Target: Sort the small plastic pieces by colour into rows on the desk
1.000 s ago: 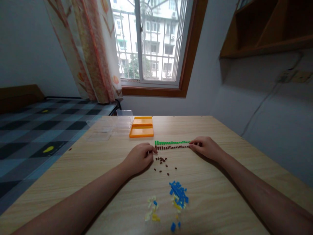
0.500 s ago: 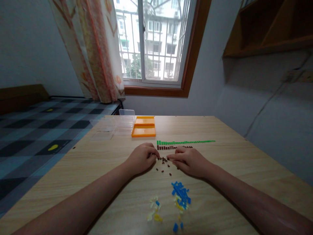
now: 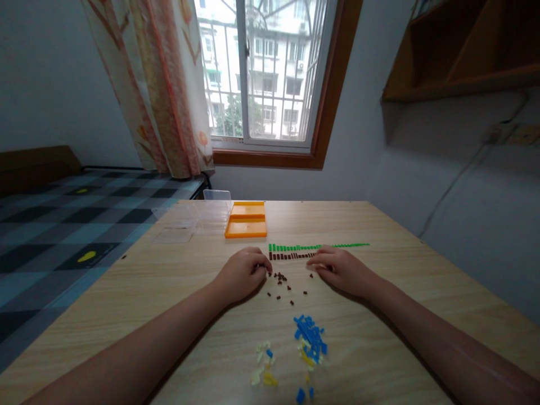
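My left hand [image 3: 244, 274] rests on the table with its fingers curled and the thumb close to them. Its fingertips are beside a scatter of small dark brown blocks [image 3: 279, 277]; whether a block is between them is too small to tell. My right hand [image 3: 343, 271] lies palm down, fingers stretched leftward, their tips at the right part of a row of brown blocks [image 3: 287, 256] and hiding its end. One loose brown block sits just below those fingertips. Directly behind runs a longer row of green blocks [image 3: 291, 247], tapering to the right and partly covered by my right hand.
Nearer to me lie a heap of blue blocks [image 3: 312, 337] and some yellow and pale pieces [image 3: 270, 379]. An orange open case [image 3: 246, 237] and clear plastic boxes [image 3: 181, 225] stand at the table's far left. A checked bed [image 3: 97, 225] adjoins the left side.
My right hand has moved right and slightly away from the loose brown blocks to the brown row, uncovering loose blocks. My left hand stays nearly in place. The view has shifted slightly.
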`<action>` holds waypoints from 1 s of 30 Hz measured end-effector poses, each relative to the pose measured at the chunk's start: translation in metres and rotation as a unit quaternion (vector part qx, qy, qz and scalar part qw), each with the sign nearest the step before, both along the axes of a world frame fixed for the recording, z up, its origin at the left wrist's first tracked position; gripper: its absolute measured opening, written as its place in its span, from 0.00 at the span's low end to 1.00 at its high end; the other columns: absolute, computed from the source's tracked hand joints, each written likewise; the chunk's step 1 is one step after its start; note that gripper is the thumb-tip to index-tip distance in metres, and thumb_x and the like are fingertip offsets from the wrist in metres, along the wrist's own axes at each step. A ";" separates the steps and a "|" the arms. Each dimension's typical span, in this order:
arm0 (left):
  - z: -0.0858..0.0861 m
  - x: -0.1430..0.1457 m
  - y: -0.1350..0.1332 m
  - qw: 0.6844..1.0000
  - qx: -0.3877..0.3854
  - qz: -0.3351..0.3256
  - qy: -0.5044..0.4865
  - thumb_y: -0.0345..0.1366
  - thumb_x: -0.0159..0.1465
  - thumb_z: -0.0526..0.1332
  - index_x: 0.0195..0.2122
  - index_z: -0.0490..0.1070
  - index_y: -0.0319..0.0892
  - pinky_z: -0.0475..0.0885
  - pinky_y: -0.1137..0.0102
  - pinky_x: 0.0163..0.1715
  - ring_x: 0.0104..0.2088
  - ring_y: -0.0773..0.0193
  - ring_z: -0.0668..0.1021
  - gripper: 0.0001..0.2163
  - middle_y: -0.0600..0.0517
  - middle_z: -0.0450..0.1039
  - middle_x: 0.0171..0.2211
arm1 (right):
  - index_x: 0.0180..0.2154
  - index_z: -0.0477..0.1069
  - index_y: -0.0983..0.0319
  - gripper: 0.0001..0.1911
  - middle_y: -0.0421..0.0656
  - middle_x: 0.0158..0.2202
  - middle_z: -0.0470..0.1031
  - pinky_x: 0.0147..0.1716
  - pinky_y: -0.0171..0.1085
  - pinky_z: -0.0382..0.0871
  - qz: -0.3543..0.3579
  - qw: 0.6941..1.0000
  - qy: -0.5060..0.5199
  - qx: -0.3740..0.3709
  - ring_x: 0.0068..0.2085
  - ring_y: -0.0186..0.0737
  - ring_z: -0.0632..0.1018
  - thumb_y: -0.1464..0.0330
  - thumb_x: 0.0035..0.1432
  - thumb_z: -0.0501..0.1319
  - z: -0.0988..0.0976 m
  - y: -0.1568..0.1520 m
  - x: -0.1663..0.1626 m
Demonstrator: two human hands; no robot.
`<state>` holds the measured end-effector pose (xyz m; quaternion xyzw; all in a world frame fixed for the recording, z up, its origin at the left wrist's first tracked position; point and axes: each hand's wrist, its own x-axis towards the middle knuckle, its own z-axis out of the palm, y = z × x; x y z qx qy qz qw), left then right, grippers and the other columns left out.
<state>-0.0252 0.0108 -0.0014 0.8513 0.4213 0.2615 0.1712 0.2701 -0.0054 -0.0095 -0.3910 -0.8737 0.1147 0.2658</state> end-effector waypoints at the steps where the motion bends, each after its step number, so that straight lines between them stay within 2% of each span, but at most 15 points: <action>1: 0.000 0.000 0.000 1.000 0.000 0.001 0.000 0.21 0.56 0.57 0.30 0.81 0.42 0.69 0.69 0.39 0.36 0.62 0.76 0.14 0.51 0.75 0.31 | 0.42 0.80 0.60 0.12 0.44 0.40 0.77 0.38 0.35 0.68 -0.016 1.000 0.002 0.001 0.38 0.37 0.77 0.75 0.62 0.59 0.001 -0.001 0.001; 6: -0.002 -0.001 0.001 1.000 0.002 -0.002 0.002 0.22 0.56 0.57 0.30 0.81 0.42 0.69 0.69 0.40 0.37 0.61 0.76 0.13 0.51 0.75 0.32 | 0.32 0.80 0.59 0.05 0.40 0.31 0.75 0.33 0.34 0.64 -0.051 0.998 -0.031 -0.033 0.33 0.35 0.75 0.70 0.60 0.65 0.009 -0.007 -0.002; 10: -0.002 -0.001 0.001 1.000 0.005 -0.003 0.001 0.22 0.57 0.57 0.30 0.80 0.43 0.69 0.68 0.40 0.37 0.61 0.76 0.13 0.51 0.76 0.32 | 0.32 0.81 0.59 0.04 0.40 0.30 0.76 0.33 0.33 0.64 -0.053 0.996 -0.050 -0.046 0.32 0.35 0.75 0.69 0.58 0.67 0.007 -0.008 -0.008; 15: -0.001 -0.001 0.001 1.000 0.008 -0.007 0.000 0.21 0.56 0.57 0.30 0.80 0.43 0.70 0.68 0.40 0.37 0.61 0.76 0.14 0.51 0.75 0.31 | 0.33 0.81 0.60 0.06 0.41 0.30 0.77 0.33 0.33 0.65 -0.040 0.997 -0.061 -0.035 0.32 0.35 0.76 0.70 0.60 0.64 0.006 -0.006 -0.009; 17: -0.001 -0.001 0.001 1.000 0.008 -0.008 -0.003 0.22 0.56 0.57 0.30 0.80 0.43 0.70 0.68 0.41 0.37 0.61 0.76 0.13 0.51 0.76 0.31 | 0.34 0.81 0.60 0.07 0.41 0.31 0.78 0.33 0.33 0.65 -0.044 0.997 -0.064 -0.028 0.32 0.35 0.76 0.70 0.61 0.64 0.008 -0.005 -0.003; 21: -0.001 -0.002 0.000 1.000 0.009 -0.007 -0.005 0.22 0.56 0.57 0.30 0.80 0.43 0.70 0.68 0.41 0.37 0.61 0.76 0.13 0.51 0.76 0.32 | 0.34 0.81 0.60 0.09 0.44 0.32 0.79 0.31 0.35 0.64 -0.116 0.993 -0.023 0.006 0.31 0.36 0.75 0.68 0.62 0.62 0.012 0.002 0.025; 24: 0.000 -0.002 0.000 1.000 0.006 -0.007 0.000 0.22 0.56 0.57 0.30 0.80 0.43 0.70 0.68 0.41 0.38 0.61 0.76 0.13 0.51 0.76 0.32 | 0.32 0.82 0.62 0.10 0.46 0.31 0.79 0.30 0.36 0.65 -0.143 0.989 -0.018 0.012 0.30 0.38 0.75 0.67 0.62 0.62 0.011 0.011 0.051; 30: 0.001 -0.002 0.000 1.000 0.003 -0.006 0.003 0.22 0.56 0.56 0.30 0.80 0.43 0.70 0.68 0.40 0.37 0.61 0.76 0.14 0.50 0.76 0.32 | 0.35 0.82 0.62 0.12 0.46 0.30 0.79 0.32 0.36 0.66 -0.119 0.990 -0.067 -0.025 0.31 0.39 0.77 0.65 0.63 0.61 0.001 0.028 0.069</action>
